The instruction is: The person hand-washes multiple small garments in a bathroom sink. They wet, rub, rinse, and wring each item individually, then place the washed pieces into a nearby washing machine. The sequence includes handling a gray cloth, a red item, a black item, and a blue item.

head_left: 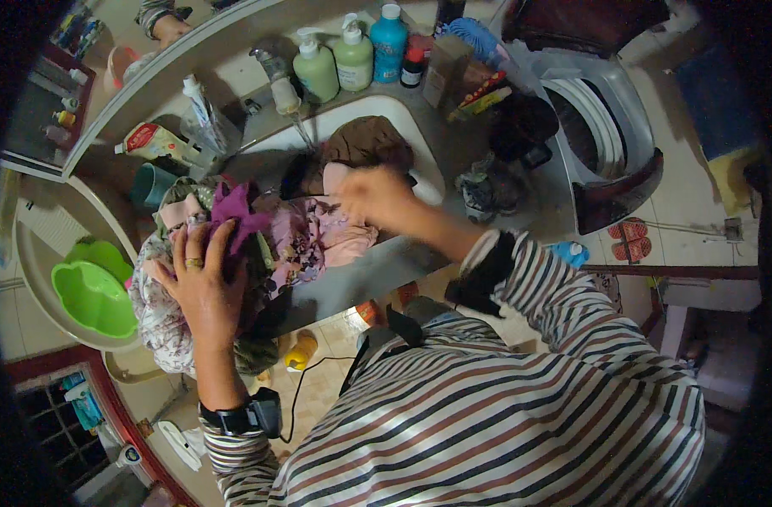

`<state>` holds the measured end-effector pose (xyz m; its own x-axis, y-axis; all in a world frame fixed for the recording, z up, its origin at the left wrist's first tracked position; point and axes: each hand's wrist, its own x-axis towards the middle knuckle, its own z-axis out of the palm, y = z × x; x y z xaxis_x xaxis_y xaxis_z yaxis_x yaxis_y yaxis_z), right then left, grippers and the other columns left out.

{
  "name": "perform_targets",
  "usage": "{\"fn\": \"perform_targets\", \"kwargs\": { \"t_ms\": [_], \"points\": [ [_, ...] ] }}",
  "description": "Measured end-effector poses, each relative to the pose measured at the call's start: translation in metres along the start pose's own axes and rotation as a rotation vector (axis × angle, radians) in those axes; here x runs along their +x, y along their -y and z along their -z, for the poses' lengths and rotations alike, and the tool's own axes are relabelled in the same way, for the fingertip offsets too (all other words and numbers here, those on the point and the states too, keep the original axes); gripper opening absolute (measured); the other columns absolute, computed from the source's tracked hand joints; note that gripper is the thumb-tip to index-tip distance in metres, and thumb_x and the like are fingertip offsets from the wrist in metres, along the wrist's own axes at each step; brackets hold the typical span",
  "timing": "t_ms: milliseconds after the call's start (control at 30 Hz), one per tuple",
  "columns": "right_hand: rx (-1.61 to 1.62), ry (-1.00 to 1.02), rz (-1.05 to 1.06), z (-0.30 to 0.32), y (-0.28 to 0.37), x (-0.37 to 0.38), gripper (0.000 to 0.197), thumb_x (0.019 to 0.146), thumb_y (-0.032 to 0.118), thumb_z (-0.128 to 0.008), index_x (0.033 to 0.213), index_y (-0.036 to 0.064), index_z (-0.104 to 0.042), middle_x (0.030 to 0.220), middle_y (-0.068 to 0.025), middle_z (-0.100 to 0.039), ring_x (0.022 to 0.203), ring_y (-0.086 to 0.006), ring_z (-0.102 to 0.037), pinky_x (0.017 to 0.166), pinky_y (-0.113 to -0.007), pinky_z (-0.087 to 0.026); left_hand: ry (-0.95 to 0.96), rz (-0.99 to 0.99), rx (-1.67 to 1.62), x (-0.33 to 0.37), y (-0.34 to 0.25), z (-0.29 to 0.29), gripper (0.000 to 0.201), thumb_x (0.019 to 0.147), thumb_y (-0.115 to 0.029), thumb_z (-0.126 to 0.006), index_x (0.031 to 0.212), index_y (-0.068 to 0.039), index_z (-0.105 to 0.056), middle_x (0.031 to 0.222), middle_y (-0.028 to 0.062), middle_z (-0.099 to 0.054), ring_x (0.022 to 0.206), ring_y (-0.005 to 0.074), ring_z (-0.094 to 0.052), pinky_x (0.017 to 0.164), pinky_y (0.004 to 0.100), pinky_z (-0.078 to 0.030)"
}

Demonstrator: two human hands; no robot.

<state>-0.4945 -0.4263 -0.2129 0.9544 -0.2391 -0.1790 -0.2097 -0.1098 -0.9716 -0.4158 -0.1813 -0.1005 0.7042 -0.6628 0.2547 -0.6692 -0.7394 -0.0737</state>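
Observation:
My left hand (204, 275) lies with fingers spread on a heaped pile of clothes at the counter's left end. In this pile are a white patterned garment (160, 313) and a magenta cloth (238, 211), the latter beside my fingertips. A pink floral garment (306, 241) stretches from the pile over the sink's front edge. Above its right end is my right hand (382, 201), blurred by motion; its fingers look bent, but their grip is unclear. Behind that hand, a brown garment (367, 142) lies in the white sink (420, 127), under the faucet (286, 95).
Along the back stand green pump bottles (316, 68), a blue bottle (389, 44) and a small dark bottle (414, 66). A washing machine (610, 127) with a raised lid is at the right. Green basins (95, 291) sit at the left. Red slippers (629, 240) lie on the floor.

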Motion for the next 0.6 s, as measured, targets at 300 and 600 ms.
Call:
{"fn": "perform_targets", "kwargs": {
  "t_ms": [300, 600],
  "points": [
    [-0.080, -0.313, -0.387, 0.063, -0.046, 0.071, 0.075, 0.060, 0.049, -0.072, 0.114, 0.0020, -0.051, 0.107, -0.0139, -0.055, 0.093, -0.0253, -0.055, 0.068, -0.038, -0.048, -0.553, 0.087, -0.230, -0.010, 0.047, 0.028, 0.037, 0.062, 0.000, -0.067, 0.096, -0.007, -0.054, 0.096, 0.0105, -0.053, 0.093, 0.0261, -0.051, 0.083, 0.0346, -0.041],
    [0.189, 0.082, -0.225, 0.083, -0.077, 0.054, 0.047, 0.073, 0.043, -0.064, 0.110, 0.0173, -0.052, 0.104, 0.0018, -0.054, 0.090, -0.0154, -0.049, 0.065, -0.027, -0.039, -0.573, 0.509, -0.386, -0.034, 0.128, 0.006, 0.049, 0.067, -0.001, -0.062, 0.112, 0.001, -0.043, 0.108, 0.0150, -0.051, 0.100, 0.0248, -0.050, 0.091, 0.0337, -0.037]
  ]
}}
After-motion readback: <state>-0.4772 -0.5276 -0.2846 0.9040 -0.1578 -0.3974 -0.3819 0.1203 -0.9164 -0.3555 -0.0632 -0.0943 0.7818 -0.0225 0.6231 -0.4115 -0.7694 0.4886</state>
